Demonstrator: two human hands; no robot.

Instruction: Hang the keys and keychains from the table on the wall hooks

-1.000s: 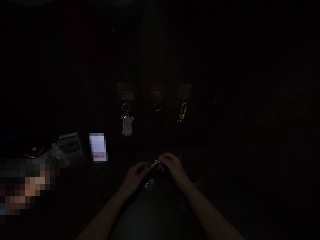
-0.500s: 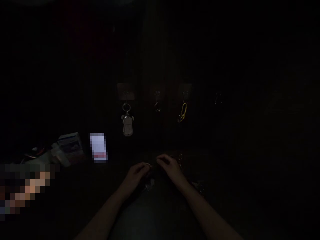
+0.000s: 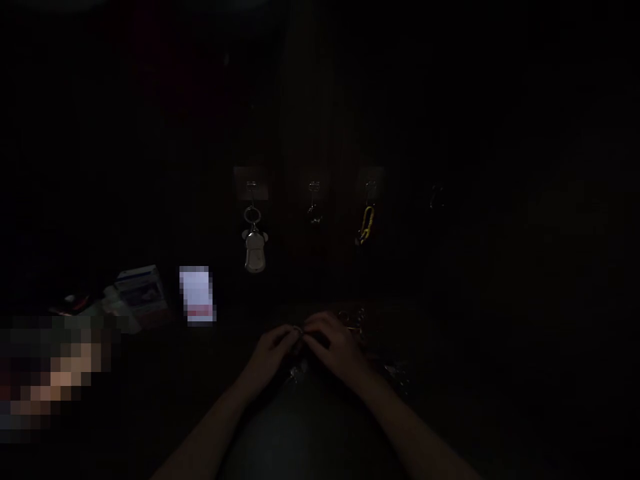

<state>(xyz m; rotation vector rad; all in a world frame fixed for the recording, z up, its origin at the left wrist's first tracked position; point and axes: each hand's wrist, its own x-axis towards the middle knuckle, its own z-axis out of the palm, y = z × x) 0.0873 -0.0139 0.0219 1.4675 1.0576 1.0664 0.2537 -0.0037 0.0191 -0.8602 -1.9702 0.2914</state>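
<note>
The scene is very dark. My left hand [image 3: 267, 355] is closed in a pinch on a small metal key ring [image 3: 299, 329]. Just below its fingertips lies or hangs a shiny, pale piece [image 3: 297, 371], too dim to name. My right hand [image 3: 333, 343] meets the left at the ring, its thumb and forefinger bent around the ring's right side. What exactly those fingers grip is hard to make out. Behind the right hand lies a beaded or linked chain [image 3: 361, 319]. Small shiny bits [image 3: 397, 371] show beside the right forearm.
Along the wall hang a pale animal-shaped keychain [image 3: 255, 250], a small dark ring [image 3: 315, 213] and a yellow cord loop [image 3: 368, 223], each on a hook. A lit, blurred screen [image 3: 197, 293] and a box [image 3: 143, 293] stand left. A pixelated patch covers the lower left.
My right hand has moved left and closed in on the ring at my left fingertips. More of the chain shows behind it. My left hand has stayed nearly still.
</note>
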